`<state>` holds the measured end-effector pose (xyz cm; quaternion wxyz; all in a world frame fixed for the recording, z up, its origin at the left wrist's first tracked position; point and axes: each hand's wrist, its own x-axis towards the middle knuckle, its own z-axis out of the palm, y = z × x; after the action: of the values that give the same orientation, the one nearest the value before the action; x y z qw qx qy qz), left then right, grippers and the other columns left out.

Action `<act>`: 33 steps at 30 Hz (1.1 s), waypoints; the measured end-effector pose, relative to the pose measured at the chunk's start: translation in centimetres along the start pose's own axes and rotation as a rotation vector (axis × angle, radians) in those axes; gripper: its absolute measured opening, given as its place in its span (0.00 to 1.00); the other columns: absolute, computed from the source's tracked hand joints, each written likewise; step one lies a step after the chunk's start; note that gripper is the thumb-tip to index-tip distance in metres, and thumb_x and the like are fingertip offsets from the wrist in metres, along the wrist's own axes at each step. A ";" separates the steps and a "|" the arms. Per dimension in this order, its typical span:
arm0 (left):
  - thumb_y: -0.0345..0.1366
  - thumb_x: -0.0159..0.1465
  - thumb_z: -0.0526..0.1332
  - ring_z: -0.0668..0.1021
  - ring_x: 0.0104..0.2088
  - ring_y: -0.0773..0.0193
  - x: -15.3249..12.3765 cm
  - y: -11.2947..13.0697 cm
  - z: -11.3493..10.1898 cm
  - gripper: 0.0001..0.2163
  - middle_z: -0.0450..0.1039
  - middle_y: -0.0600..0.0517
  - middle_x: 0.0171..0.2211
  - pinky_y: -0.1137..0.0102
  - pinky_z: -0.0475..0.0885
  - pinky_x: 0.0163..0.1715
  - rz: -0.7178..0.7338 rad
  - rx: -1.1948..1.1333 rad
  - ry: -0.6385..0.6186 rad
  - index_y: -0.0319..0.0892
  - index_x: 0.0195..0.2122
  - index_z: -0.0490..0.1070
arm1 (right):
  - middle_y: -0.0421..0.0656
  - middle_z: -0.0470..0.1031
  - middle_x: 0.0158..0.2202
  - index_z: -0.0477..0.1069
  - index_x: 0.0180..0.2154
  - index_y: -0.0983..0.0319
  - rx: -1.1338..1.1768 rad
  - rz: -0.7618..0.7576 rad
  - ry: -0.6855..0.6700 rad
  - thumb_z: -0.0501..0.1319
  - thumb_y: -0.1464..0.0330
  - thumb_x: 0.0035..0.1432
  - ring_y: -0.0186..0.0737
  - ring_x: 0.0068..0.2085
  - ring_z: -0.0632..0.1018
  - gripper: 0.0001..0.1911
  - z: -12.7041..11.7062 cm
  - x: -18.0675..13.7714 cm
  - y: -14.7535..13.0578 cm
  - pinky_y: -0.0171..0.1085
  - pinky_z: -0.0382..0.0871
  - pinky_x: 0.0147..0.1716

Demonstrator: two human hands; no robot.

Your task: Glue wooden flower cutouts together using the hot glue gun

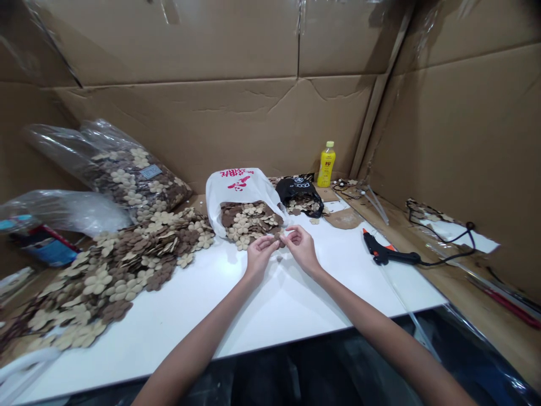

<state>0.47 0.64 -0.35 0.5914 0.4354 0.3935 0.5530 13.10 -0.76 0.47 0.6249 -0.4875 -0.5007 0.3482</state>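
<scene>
Over the white table (321,299), my left hand (259,259) and my right hand (303,251) meet fingertip to fingertip. Between them they pinch a small brown flower cutout (279,239), partly covered by the fingers. Just behind lies a white plastic bag (236,189) with red print, its mouth facing me and full of beige and brown flower cutouts (245,225). A black bag (288,189) with more cutouts sits to its right. To the left spreads a big heap of loose beige and brown flower cutouts (139,256).
A black glue gun (391,255) with an orange tip and a cord (450,259) lies at the right. Behind stands a yellow bottle (326,164). Clear bags of cutouts (135,175) lean at the back left. Cardboard walls (190,124) enclose the table.
</scene>
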 end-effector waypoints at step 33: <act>0.36 0.41 0.69 0.76 0.28 0.64 0.1 -0.1 -0.1 0.17 0.75 0.49 0.28 0.70 0.70 0.30 0.008 0.083 -0.021 0.38 0.32 0.70 | 0.38 0.69 0.20 0.74 0.24 0.67 0.356 0.318 -0.222 0.67 0.60 0.38 0.28 0.23 0.65 0.16 0.2 0.0 0.3 0.32 0.58 0.26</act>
<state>0.36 0.76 -0.46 0.5746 0.4668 0.4080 0.5343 12.88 -0.67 0.21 0.5794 -0.4011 -0.4141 0.5761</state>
